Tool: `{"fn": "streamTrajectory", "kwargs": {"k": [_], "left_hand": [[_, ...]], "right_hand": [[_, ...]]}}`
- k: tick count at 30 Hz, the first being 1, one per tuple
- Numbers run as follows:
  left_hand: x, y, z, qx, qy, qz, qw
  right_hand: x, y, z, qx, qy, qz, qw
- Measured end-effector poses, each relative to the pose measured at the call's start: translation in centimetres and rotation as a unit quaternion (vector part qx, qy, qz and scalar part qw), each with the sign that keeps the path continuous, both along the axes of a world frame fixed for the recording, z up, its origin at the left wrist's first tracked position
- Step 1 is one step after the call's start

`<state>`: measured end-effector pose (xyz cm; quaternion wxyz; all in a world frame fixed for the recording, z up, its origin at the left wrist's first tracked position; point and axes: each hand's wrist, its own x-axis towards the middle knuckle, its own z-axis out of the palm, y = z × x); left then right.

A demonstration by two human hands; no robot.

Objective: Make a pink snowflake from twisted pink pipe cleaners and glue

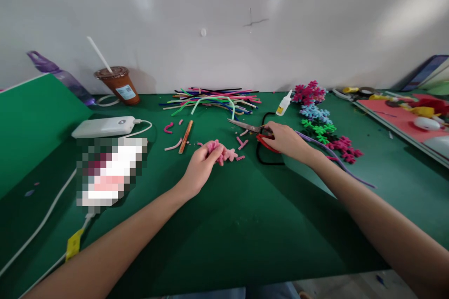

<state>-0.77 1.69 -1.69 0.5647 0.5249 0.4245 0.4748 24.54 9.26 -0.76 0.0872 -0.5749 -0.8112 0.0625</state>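
Note:
My left hand is closed around a clump of pink fuzzy pipe-cleaner pieces. A paler pink flower-like piece sticks out at its fingertips. In my right hand is a pair of red-handled scissors, blades pointing left and low over the table; I cannot tell whether they touch it. Short pink pipe-cleaner cuttings lie between the hands. A bent black pipe cleaner lies by the scissors, and a brown stick left of my left hand.
Behind lies a heap of coloured pipe cleaners. A glue bottle and fuzzy branching shapes, one green, stand right of it. Leftward are an iced drink cup, a white power bank and cables; a red board lies far right.

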Motion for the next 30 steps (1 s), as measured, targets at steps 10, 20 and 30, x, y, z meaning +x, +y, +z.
{"fn": "streamTrajectory", "kwargs": {"k": [10,20,30], "left_hand": [[0.2,0.0,0.3,-0.153,-0.198,-0.086,0.964],[0.1,-0.5,0.2,-0.153,-0.138,-0.111,0.972],[0.5,-0.9,0.1,-0.123,-0.082,-0.135,0.980]], "right_hand": [[0.5,-0.5,0.4,-0.070,0.190,0.000,0.979],[-0.1,-1.6,0.8,-0.098,0.247,0.045,0.963],[-0.7,-2.9,1.2,-0.091,0.207,0.092,0.970]]}}
